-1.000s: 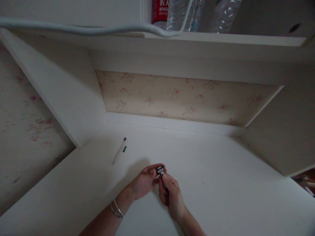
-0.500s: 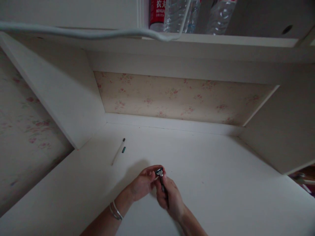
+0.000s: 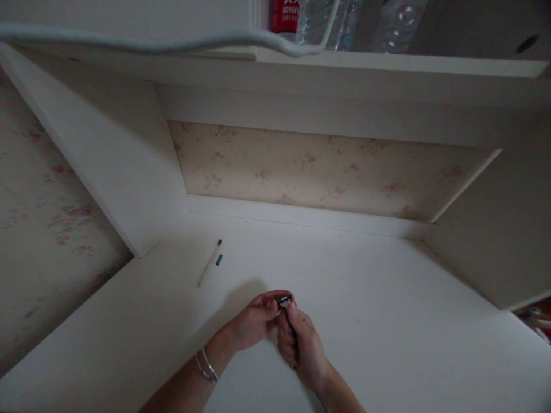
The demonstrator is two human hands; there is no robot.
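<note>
- Black-and-silver, T-shaped, razor-like tool [image 3: 284,300]: I have it held between two bare hands, the right hand [image 3: 305,338] wrapped round its slim dark handle, the left hand [image 3: 255,322] pinching its head with thumb and fingers.
- From the right-hand grip, the head lies at the far end, just beyond the thumb tip; the handle's long axis runs from there back toward the wearer, leaning slightly right, its butt showing below the curled fingers.
- Left fingers are nearer the head, right palm nearer the handle; I judge that what counts is how the head sits crosswise on the handle, between left fingertips and right thumb.
- On the head I see a silver glint against black; most of the handle is covered, and the joint is too small for me to read.
- Behind the left grip, two thin silvery bangles [image 3: 206,366] circle the wrist.
- Beneath the grip spreads a smooth white tabletop [image 3: 379,344].
- Well out from the grip, beyond it and to the left, lies a thin whitish stick with a dark tip [image 3: 209,264], slanting; a small dark-green oblong piece [image 3: 219,260] lies just beside it.
</note>
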